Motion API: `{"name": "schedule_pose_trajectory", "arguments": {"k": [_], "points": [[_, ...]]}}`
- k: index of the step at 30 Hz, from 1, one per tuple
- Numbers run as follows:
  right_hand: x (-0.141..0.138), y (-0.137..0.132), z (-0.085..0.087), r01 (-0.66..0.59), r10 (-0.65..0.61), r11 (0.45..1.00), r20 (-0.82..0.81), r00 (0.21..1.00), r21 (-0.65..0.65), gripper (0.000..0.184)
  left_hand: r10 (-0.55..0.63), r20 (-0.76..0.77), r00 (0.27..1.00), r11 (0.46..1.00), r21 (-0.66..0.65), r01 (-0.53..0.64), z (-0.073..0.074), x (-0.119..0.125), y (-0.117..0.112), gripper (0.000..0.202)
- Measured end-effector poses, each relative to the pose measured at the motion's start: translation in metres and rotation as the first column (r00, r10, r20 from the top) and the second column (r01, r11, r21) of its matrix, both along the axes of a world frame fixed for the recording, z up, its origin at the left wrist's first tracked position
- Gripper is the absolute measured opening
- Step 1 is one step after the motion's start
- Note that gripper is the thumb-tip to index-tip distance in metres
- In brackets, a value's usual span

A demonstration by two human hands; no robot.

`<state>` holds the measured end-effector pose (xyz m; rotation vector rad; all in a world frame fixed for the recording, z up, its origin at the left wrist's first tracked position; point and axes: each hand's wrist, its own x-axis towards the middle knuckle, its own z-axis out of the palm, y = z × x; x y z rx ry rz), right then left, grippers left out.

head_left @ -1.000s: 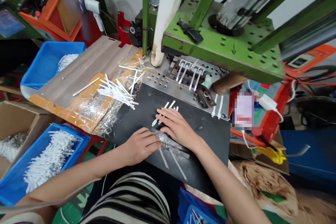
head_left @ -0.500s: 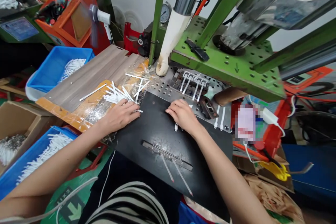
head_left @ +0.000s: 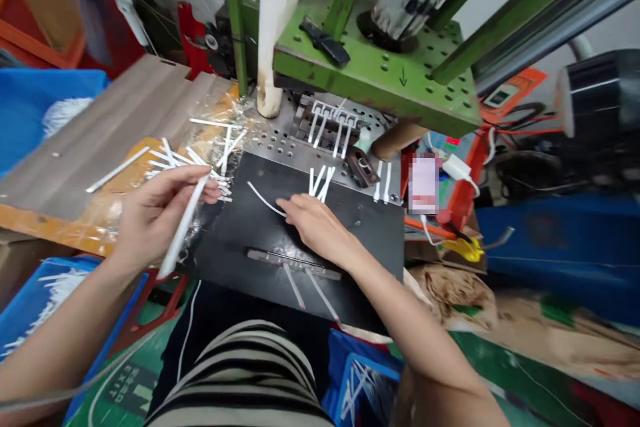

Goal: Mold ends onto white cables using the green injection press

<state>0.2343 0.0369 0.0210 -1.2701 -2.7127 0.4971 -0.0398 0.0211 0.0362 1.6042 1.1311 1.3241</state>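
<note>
My left hand [head_left: 150, 217] is raised over the left edge of the black board [head_left: 225, 240]. Its thumb and fingers pinch a flat white plastic strip [head_left: 183, 230] that slants down toward me. Over the middle of the board, my right hand [head_left: 315, 223] has its fingertips closed on one end of a thin, curved white strip [head_left: 263, 199]. Just beyond that hand lie several white strips [head_left: 323, 181]. Nearer me, a slotted metal bar [head_left: 295, 264] rests on the board, with two pale strips [head_left: 323, 295] sticking out of it.
A green press plate [head_left: 375, 83] overhangs a metal mould [head_left: 305, 123] with several white strips in it. A loose pile of strips [head_left: 170, 157] covers part of the wooden table [head_left: 100, 117]. Blue bins [head_left: 83, 83] stand at the left. A phone [head_left: 424, 183] sits at the right.
My left hand has lifted off the pile side, now with a strip in it. My right hand has come nearer and left, and strips now show on the board beyond it. The view has shifted right.
</note>
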Motion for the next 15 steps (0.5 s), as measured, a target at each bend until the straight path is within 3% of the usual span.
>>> {"name": "schedule_pose_trajectory", "arguments": {"k": [2,5,7,9,12,15], "points": [[0.034,-0.033,-0.006,0.115,-0.119,0.993,-0.173,0.978,-0.034,0.021,0.012,-0.045,0.999,0.998,-0.058,-0.015,-0.013,0.007,-0.009,0.026],[0.062,-0.082,-0.020,0.352,-0.358,0.931,-0.441,0.823,-0.099,0.015,0.027,-0.257,0.966,0.997,0.075,-0.008,-0.035,0.028,-0.026,0.011],[0.064,-0.107,-0.030,0.440,-0.436,0.887,-0.564,0.701,-0.140,0.011,-0.014,-0.352,0.936,0.976,0.201,0.090,-0.047,0.043,-0.038,0.010],[0.060,-0.122,-0.036,0.453,-0.442,0.877,-0.632,0.636,-0.158,0.011,-0.109,-0.381,0.918,0.939,0.262,0.220,-0.055,0.056,-0.047,0.014],[0.052,-0.128,-0.037,0.404,-0.366,0.909,-0.654,0.662,-0.099,0.012,-0.206,-0.433,0.878,0.896,0.278,0.347,-0.059,0.066,-0.053,0.013],[0.048,-0.128,-0.038,0.375,-0.309,0.927,-0.626,0.716,-0.028,0.013,-0.202,-0.543,0.815,0.872,0.278,0.402,-0.057,0.067,-0.053,0.010]]}}
